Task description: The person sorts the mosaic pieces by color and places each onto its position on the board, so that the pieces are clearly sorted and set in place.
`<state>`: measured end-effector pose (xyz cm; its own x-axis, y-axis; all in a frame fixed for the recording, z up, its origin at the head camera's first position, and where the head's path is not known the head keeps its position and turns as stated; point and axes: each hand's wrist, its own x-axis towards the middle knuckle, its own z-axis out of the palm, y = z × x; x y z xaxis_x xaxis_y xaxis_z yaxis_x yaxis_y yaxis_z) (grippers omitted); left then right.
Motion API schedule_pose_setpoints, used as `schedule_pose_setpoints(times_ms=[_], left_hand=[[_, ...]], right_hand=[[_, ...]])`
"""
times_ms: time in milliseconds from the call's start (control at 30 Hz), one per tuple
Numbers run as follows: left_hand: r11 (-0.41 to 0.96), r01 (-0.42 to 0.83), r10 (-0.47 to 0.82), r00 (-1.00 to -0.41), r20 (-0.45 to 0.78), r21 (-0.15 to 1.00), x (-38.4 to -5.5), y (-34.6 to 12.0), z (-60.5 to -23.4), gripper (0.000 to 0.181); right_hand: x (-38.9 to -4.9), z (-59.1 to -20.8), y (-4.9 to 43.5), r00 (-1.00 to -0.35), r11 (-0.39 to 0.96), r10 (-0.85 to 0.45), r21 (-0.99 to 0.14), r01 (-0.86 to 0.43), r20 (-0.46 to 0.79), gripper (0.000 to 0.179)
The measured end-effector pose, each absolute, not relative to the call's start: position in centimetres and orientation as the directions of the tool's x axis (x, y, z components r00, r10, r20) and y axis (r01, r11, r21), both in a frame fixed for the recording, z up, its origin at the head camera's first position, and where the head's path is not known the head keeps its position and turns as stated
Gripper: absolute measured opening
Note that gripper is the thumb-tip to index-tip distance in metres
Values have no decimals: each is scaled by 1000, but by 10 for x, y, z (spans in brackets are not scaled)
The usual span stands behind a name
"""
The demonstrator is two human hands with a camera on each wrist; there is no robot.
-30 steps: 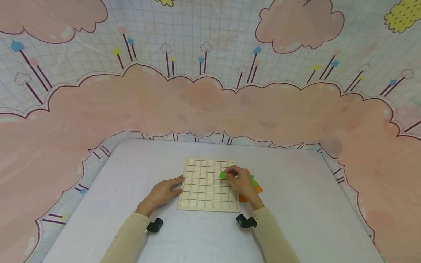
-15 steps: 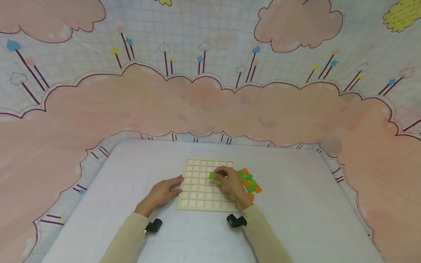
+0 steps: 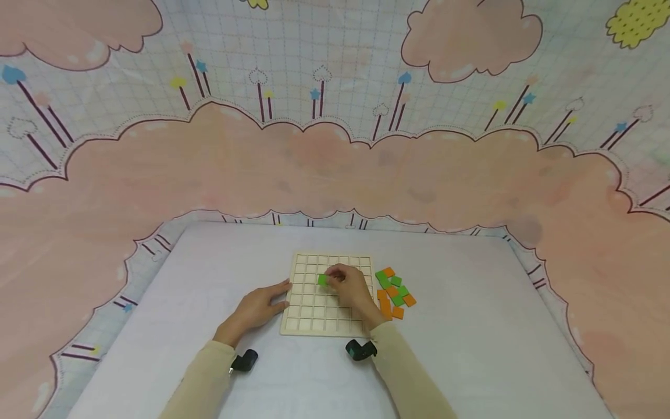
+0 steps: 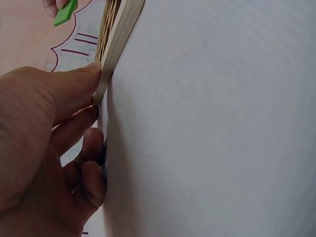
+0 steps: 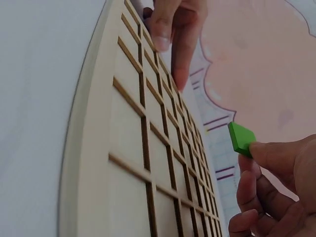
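Tile (image 5: pixel 242 138) of green colour is pinched between the fingers of the right hand (image 3: pixel 349 285). Below these fingers, apart from the tile, lies a wooden board (image 3: pixel 309 312) with many square cells. The left hand (image 3: pixel 256 306) has its fingers relaxed, touching the board's left edge. Rightward of the right fingers, green and orange tiles (image 3: pixel 392 292) lie on the bench (image 3: pixel 471 308).

White table (image 3: pixel 502 314), patterned backdrop (image 3: pixel 335 169)
Peach clouds (image 3: pixel 473 41) are printed over a pale grid (image 3: pixel 356 35) — blue stars (image 3: pixel 314 93) shown on dark stalks (image 3: pixel 314 109).
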<state>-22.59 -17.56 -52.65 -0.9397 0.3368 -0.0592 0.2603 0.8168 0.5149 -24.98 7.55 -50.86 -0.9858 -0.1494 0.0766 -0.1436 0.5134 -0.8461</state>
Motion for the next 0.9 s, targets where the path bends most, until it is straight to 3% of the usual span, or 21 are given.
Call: schedule_pose_setpoints(times_ms=[900], left_hand=[[818,244,322,-945,-64,521,-225,-174,-524,52]], right_hand=[[-274,-516,32,-985,506,-173,-855,-114,29,8]])
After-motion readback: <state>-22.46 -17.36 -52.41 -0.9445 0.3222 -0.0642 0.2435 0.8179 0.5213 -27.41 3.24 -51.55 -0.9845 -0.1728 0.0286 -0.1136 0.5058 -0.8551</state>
